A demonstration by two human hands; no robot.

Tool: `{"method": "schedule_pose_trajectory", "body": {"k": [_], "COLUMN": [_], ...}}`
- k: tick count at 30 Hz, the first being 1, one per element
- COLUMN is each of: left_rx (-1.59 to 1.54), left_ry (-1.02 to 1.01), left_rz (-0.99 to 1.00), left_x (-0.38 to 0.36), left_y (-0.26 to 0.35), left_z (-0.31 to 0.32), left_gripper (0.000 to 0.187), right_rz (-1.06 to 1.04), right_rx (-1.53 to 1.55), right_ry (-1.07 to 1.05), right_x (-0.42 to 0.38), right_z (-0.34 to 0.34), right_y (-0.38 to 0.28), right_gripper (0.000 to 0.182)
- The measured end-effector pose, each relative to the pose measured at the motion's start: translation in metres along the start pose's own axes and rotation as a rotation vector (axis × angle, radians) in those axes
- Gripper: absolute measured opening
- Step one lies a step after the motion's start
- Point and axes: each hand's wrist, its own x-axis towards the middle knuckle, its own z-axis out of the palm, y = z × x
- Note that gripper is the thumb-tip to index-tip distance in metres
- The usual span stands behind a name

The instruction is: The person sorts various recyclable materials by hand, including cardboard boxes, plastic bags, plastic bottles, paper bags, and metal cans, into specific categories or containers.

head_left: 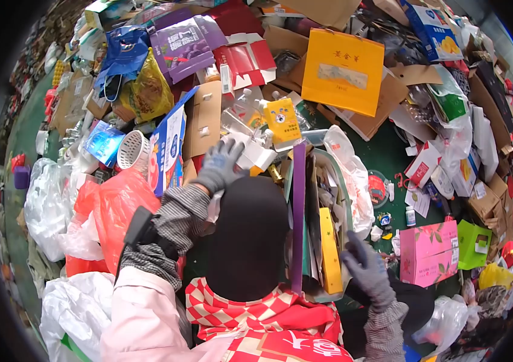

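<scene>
My left hand (220, 164), in a grey glove, reaches forward with its fingers spread and rests against a small white carton (258, 155) at the top of the heap. My right hand (366, 265), also gloved, curls over the rim of a container (346, 199) packed with flattened cartons standing on edge. A yellow flat box (329, 250) stands just left of that hand, and a long purple board (298, 211) stands further left. A black rounded shape (247, 235) sits between my arms and hides what lies under it.
A deep heap of packaging covers the green floor (389, 154): a yellow paper bag (342, 71), purple cartons (181, 47), a blue-white box (169, 151), a white perforated basket (131, 149). Red (117, 208) and white plastic bags (48, 205) lie left. A pink box (428, 252) and green box (472, 244) lie right.
</scene>
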Motion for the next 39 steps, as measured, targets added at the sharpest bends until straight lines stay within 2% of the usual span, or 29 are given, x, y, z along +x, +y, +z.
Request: {"method": "schedule_pose_trajectory", "body": {"k": [1,3,6,7,9,10,11,12,13,14,15,17,19,20,21,22,23,25,28,29,31,34,37,38,39], "left_rx": [0.19,0.321,0.509,0.602,0.5,0.467,0.535,0.616,0.696,0.698,0.6,0.541,0.522,0.471,0.405,0.369,0.446,0.494,0.669,0.681,0.631,0.696,0.648,0.588,0.442], "left_ry": [0.015,0.031,-0.092,-0.131,-0.161,-0.092,-0.163,-0.119,-0.177,-0.243,-0.171,0.175,0.407,0.409,0.32,0.256,0.203,0.258,0.002,0.022,-0.07,0.169,0.077,0.074,0.117], "left_rz": [0.059,0.103,0.079,0.074,-0.12,-0.239,-0.226,-0.277,-0.38,-0.463,-0.522,-0.379,0.046,0.204,0.308,0.327,0.214,0.115,-0.048,-0.077,-0.072,0.058,0.087,0.098,0.027], "left_x": [0.005,0.001,0.017,0.024,0.039,0.044,0.051,0.059,0.067,0.074,0.079,0.081,0.091,0.098,0.11,0.121,0.125,0.146,0.166,0.17,0.168,0.156,0.149,0.145,0.139], "left_y": [-0.011,-0.014,-0.025,-0.031,-0.058,-0.074,-0.083,-0.101,-0.113,-0.109,-0.108,-0.091,-0.085,-0.079,-0.074,-0.069,-0.06,-0.092,-0.085,-0.084,-0.086,-0.097,-0.096,-0.085,-0.075], "left_z": [0.044,0.077,0.073,0.064,0.048,0.037,0.017,0.017,0.012,-0.01,-0.02,-0.031,-0.014,0.003,0.019,0.03,0.037,0.087,0.086,0.085,0.079,0.086,0.077,0.059,0.04], "left_gripper": [0.073,0.082,0.09,0.091,0.091,0.086,0.075,0.062,0.055,0.054,0.052,0.05,0.047,0.046,0.049,0.055,0.051,0.052,0.049,0.043,0.039,0.036,0.036,0.046,0.05], "right_rz": [-0.089,-0.101,-0.053,-0.063,-0.08,-0.127,-0.132,-0.138,-0.147,-0.153,-0.162,-0.176,-0.132,-0.109,-0.087,-0.102,-0.116,-0.134,-0.134,-0.154,-0.203,-0.168,-0.201,-0.212,-0.222], "right_rx": [-0.007,0.052,0.174,0.125,0.027,-0.039,-0.059,-0.081,-0.102,-0.122,-0.14,-0.175,-0.141,-0.138,-0.137,-0.147,-0.159,-0.176,-0.196,-0.223,-0.272,-0.254,-0.257,-0.261,-0.265], "right_ry": [0.148,0.21,0.238,0.245,0.261,0.268,0.275,0.28,0.287,0.302,0.308,0.325,0.331,0.319,0.309,0.304,0.299,0.3,0.292,0.297,0.306,0.298,0.305,0.312,0.317], "right_x": [0.004,0.017,0.035,0.04,0.048,0.051,0.053,0.056,0.059,0.062,0.063,0.064,0.066,0.066,0.067,0.069,0.069,0.071,0.072,0.073,0.073,0.07,0.066,0.065,0.063], "right_z": [-0.009,-0.032,-0.045,-0.046,-0.045,-0.046,-0.046,-0.045,-0.045,-0.046,-0.047,-0.05,-0.049,-0.05,-0.05,-0.05,-0.049,-0.049,-0.05,-0.051,-0.051,-0.052,-0.052,-0.053,-0.053], "right_y": [0.0,0.005,0.011,0.009,0.005,0.004,0.002,0.0,-0.002,-0.005,-0.006,-0.01,-0.014,-0.016,-0.016,-0.014,-0.011,-0.007,-0.006,-0.005,-0.005,-0.008,-0.007,-0.007,-0.005], "right_gripper": [0.052,0.051,0.05,0.05,0.049,0.049,0.049,0.049,0.049,0.048,0.048,0.047,0.046,0.046,0.046,0.046,0.046,0.046,0.044,0.044,0.044,0.043,0.043,0.043,0.043]}}
